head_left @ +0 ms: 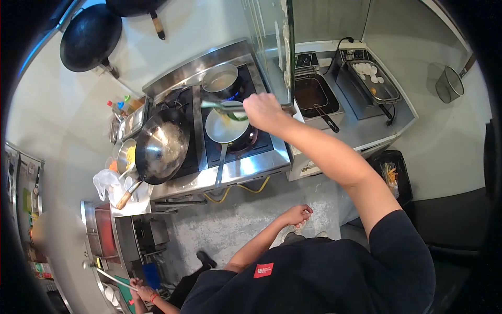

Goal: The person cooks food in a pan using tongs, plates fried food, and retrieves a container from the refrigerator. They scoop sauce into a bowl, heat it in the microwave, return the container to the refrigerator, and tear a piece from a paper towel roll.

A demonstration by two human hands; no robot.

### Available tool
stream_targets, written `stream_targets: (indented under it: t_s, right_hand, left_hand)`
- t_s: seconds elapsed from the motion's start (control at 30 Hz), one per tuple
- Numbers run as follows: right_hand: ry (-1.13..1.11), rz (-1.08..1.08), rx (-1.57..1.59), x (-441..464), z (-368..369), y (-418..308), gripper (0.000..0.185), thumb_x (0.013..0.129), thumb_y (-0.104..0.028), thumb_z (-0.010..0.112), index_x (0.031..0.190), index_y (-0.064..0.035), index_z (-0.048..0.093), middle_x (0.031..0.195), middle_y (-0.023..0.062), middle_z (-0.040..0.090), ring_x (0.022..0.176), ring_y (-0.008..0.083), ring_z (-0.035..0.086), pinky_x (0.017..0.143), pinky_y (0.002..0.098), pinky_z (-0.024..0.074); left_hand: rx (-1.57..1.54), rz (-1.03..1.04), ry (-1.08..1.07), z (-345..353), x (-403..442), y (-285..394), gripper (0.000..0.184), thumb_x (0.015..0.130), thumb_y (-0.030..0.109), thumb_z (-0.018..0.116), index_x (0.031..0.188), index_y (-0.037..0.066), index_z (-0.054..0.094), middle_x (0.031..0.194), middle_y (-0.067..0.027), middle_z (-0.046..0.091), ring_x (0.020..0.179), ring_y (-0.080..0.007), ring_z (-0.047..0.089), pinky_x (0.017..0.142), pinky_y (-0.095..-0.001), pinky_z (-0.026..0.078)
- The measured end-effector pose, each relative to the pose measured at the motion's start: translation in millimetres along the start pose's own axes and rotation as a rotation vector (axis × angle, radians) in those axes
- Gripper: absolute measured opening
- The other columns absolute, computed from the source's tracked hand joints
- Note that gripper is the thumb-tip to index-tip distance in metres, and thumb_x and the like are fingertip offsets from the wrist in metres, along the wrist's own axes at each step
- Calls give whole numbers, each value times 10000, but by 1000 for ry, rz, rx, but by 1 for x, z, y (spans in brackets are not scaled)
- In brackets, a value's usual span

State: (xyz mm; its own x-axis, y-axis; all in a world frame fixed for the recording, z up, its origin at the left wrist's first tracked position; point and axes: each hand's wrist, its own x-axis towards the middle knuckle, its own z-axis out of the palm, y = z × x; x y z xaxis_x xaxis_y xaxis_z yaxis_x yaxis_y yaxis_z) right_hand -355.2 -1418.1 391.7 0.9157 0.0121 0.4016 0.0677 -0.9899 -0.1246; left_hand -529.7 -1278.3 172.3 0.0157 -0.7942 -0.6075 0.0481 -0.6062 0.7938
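My right hand [264,111] is stretched over the stove, fingers closed on a flat, pale green utensil [214,105] whose exact kind is blurred. The utensil lies across the far part of a white-lined frying pan [219,131]; whether it touches the pan is unclear. Some yellow food and something green show in the pan beneath it. The long pan handle [221,165] points towards me. Low in front of my body hangs my left hand [296,214], fingers curled, with nothing visible in them, above the floor and apart from the stove.
A dark wok [163,145] sits left of the pan, and a saucepan [219,78] behind it. A glass panel [280,52] separates the stove from the fryer [316,94]. A basket tray [384,93] holds white pieces. At lower left, a co-worker's hands [144,293] hold a long-handled tool.
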Motion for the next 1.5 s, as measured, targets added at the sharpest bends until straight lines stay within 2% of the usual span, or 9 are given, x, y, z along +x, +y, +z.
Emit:
stream_targets:
  t_s: [0.07, 0.17, 0.27, 0.5, 0.87, 1.13, 1.27, 1.37, 1.5]
  right_hand:
    - [-321, 159, 23, 3, 21, -4, 144, 713, -94, 554, 799, -59, 664, 841, 124, 646, 808, 282, 634, 682, 423, 494]
    - [-502, 347, 16, 15, 57, -5, 231, 689, -123, 596, 890, -24, 650, 925, 157, 631, 881, 303, 615, 692, 453, 501]
    - [-528, 354, -12, 20, 86, -3, 235, 700, -132, 604, 913, -46, 654, 952, 131, 634, 901, 279, 613, 695, 479, 500]
    - [-413, 204, 13, 8, 103, -22, 131, 683, -89, 594, 791, -56, 661, 826, 139, 644, 799, 289, 632, 690, 383, 506]
    - [-184, 109, 74, 5, -15, -15, 119, 694, -73, 546, 734, -32, 650, 776, 156, 631, 762, 316, 623, 665, 395, 490]
    - [142, 67, 132, -1, -64, -23, 100, 670, -66, 534, 654, -11, 616, 676, 181, 603, 679, 341, 613, 618, 414, 473]
    - [104, 61, 140, -4, -51, -22, 36, 667, -23, 522, 653, 5, 539, 663, 195, 589, 677, 351, 603, 596, 424, 472]
    - [34, 85, 31, -8, -12, -12, 87, 668, -42, 542, 642, -34, 625, 680, 161, 618, 699, 280, 634, 556, 350, 500]
    - [-9, 125, 28, -26, -5, -9, 78, 669, -38, 552, 666, -38, 630, 709, 144, 623, 700, 277, 633, 560, 350, 502]
  left_hand:
    - [11, 1, 11, 1, 2, 3, 320, 827, 156, 499, 1127, 43, 492, 872, -73, 572, 671, -128, 562, 507, -270, 495]
    - [-16, 18, 53, 2, 0, 0, 324, 811, 156, 511, 1113, 40, 501, 862, -89, 591, 651, -145, 574, 484, -283, 496]
    - [-65, 35, 89, 5, -2, -12, 325, 801, 159, 520, 1104, 42, 507, 844, -97, 604, 630, -152, 581, 462, -285, 493]
    - [-97, 22, 48, 17, -2, -15, 313, 813, 187, 521, 1094, 50, 512, 835, -88, 601, 626, -139, 579, 467, -280, 499]
    - [43, 64, -28, 14, 16, 19, 312, 805, 176, 504, 1084, 36, 514, 834, -89, 597, 621, -144, 580, 467, -286, 512]
    - [61, 80, -32, 11, 20, 24, 332, 799, 202, 509, 1087, 40, 512, 815, -81, 598, 601, -130, 573, 471, -287, 517]
    - [75, 65, -53, 13, 20, 23, 327, 805, 210, 512, 1085, 42, 513, 812, -79, 598, 605, -130, 574, 472, -289, 519]
    - [74, 65, -55, 14, 21, 25, 325, 809, 213, 513, 1086, 44, 512, 812, -78, 597, 606, -130, 573, 472, -288, 518]
    - [58, 56, -59, 16, 22, 27, 322, 815, 208, 511, 1093, 46, 507, 818, -75, 597, 600, -130, 566, 469, -283, 512]
